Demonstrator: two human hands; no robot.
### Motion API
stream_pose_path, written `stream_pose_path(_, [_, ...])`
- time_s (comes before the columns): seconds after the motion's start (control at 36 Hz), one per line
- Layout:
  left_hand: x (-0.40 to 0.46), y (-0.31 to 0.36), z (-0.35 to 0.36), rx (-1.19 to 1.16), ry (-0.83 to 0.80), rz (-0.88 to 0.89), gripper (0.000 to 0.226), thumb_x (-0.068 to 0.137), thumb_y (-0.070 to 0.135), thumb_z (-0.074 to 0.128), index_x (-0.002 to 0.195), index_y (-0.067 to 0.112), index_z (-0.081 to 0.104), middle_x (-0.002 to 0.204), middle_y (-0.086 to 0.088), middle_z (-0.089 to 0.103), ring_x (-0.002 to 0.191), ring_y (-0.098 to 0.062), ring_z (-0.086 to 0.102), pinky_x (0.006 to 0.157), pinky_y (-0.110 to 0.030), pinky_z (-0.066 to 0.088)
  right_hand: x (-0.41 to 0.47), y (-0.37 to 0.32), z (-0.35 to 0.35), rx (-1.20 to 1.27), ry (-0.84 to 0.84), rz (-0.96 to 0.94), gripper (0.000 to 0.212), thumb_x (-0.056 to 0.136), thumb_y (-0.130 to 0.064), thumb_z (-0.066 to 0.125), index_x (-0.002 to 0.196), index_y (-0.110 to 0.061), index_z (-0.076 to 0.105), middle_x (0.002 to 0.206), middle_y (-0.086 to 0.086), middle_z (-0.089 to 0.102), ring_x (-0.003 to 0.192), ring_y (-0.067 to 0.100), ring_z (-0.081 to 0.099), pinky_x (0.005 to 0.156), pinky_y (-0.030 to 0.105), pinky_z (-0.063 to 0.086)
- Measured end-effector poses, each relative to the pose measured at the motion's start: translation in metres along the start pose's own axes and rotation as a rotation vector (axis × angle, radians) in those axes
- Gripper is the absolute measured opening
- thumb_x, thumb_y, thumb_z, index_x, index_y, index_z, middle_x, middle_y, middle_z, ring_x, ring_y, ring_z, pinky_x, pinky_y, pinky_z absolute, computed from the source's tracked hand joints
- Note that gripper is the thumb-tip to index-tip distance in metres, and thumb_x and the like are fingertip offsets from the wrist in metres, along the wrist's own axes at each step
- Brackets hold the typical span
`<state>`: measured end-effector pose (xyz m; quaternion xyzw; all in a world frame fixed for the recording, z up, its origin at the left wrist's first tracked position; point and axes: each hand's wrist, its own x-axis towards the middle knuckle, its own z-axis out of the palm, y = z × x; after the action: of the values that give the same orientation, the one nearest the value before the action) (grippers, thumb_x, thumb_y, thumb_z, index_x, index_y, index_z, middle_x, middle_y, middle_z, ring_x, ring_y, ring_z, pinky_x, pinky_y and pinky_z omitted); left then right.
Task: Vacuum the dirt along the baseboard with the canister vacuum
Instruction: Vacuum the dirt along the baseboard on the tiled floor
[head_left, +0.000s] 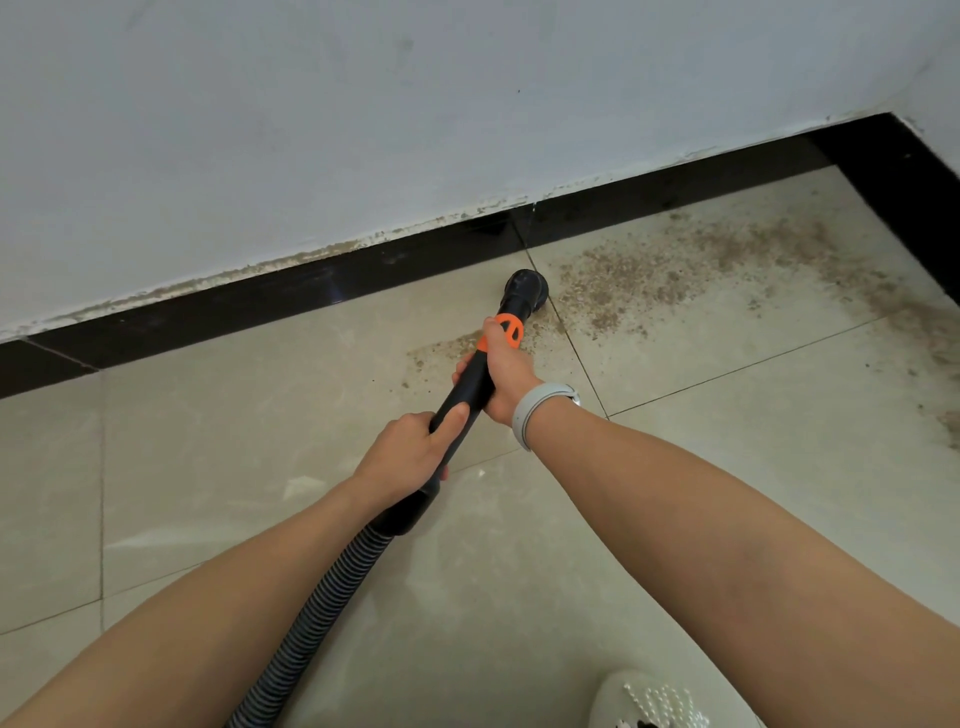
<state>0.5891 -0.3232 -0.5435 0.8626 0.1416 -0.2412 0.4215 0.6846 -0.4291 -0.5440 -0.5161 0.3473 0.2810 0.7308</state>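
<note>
**Wand at the edge of the dirt, both hands on it**

From the head camera, the left hand (410, 447) was wrapped around the lower part of the black wand (467, 384), and the right hand (506, 371) gripped it higher up, just below the orange collar (506, 330). The round nozzle (525, 290) sat on the floor tiles (260, 441) near the black baseboard (260, 306), at the left edge of the brown dirt (675, 270), which spread right toward the corner.

The wand looked stiff and light, best steered with two hands as held; the ribbed hose (322, 592) looked flexible and likely to drag behind.

The canister itself was out of frame, the hose was cut off at the bottom edge, and whether the nozzle touched the tile could not be made out. A white shoe (654, 699) was partly cropped.
</note>
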Motion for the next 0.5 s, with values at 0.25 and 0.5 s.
stream_pose_path(0.25, [0.004,0.012,0.007,-0.023,-0.014,0.019,0.054,0.097,0.057,0.036,0.077,0.011,0.056,0.066,-0.006,0.071,0.054,-0.02,0.063,0.07,-0.036,0.056,0.0,-0.011,-0.012,-0.025,0.007,-0.011,0.031,0.095,-0.037,0.057,0.091,-0.008,0.049,0.058,0.008,0.055,0.053,0.022,0.055,0.063,0.036,0.054])
stream_pose_path(0.5, [-0.002,0.002,0.001,-0.055,0.012,0.006,0.052,0.097,0.055,0.037,0.076,0.012,0.057,0.067,-0.006,0.071,0.061,-0.021,0.066,0.069,-0.033,0.053,-0.005,-0.006,-0.001,-0.046,0.006,-0.008,0.029,0.096,-0.034,0.055,0.092,-0.006,0.049,0.065,0.01,0.052,0.054,0.022,0.054,0.059,0.034,0.054])
